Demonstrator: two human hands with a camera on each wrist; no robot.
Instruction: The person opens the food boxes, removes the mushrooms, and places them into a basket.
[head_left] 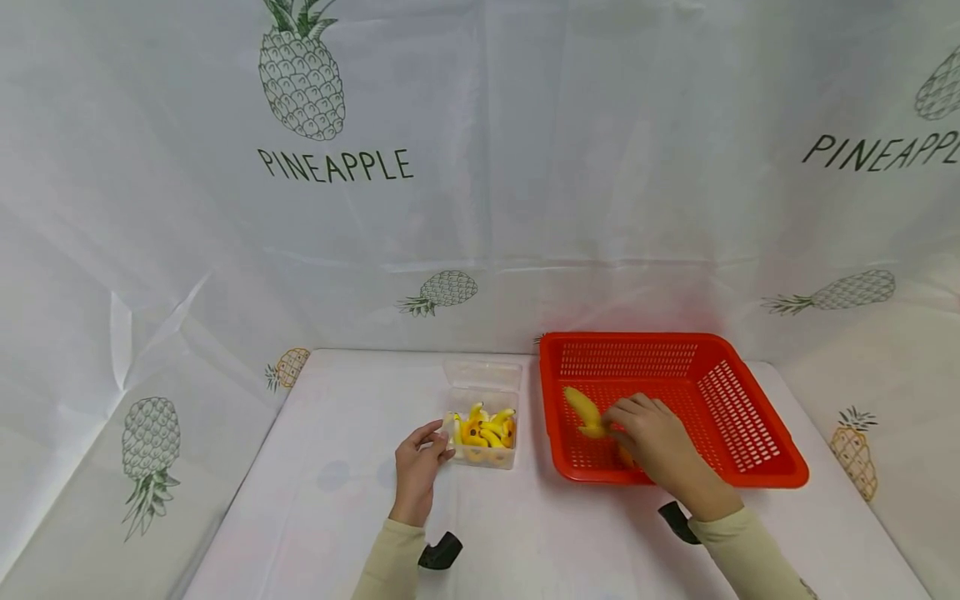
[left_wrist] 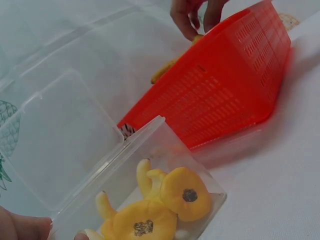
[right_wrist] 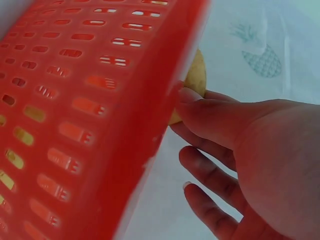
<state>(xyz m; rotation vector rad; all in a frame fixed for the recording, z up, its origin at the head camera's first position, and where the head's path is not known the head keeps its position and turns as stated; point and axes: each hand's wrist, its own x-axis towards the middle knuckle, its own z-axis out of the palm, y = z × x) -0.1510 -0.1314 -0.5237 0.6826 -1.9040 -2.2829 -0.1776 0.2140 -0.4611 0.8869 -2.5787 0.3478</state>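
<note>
My left hand (head_left: 422,467) pinches the left wall of a small clear plastic box (head_left: 480,460). Its hinged lid (head_left: 483,375) stands raised at the back. Inside lie several small toy bananas (head_left: 491,437) and yellow-orange round toy fruits (left_wrist: 185,194) with dark centres. Over the red plastic basket (head_left: 566,477), my right hand (head_left: 660,446) pinches a yellow toy banana (right_wrist: 196,75) between thumb and fingers. Near those fingertips a larger yellow piece (head_left: 581,406) is seen in the basket. Something orange (head_left: 625,456) shows partly beneath the hand.
The box and basket stand side by side on a white-covered table (head_left: 330,500). Behind them hangs a white sheet (head_left: 600,167) with pineapple prints. Black wrist-worn pieces (head_left: 441,552) sit beside both sleeves.
</note>
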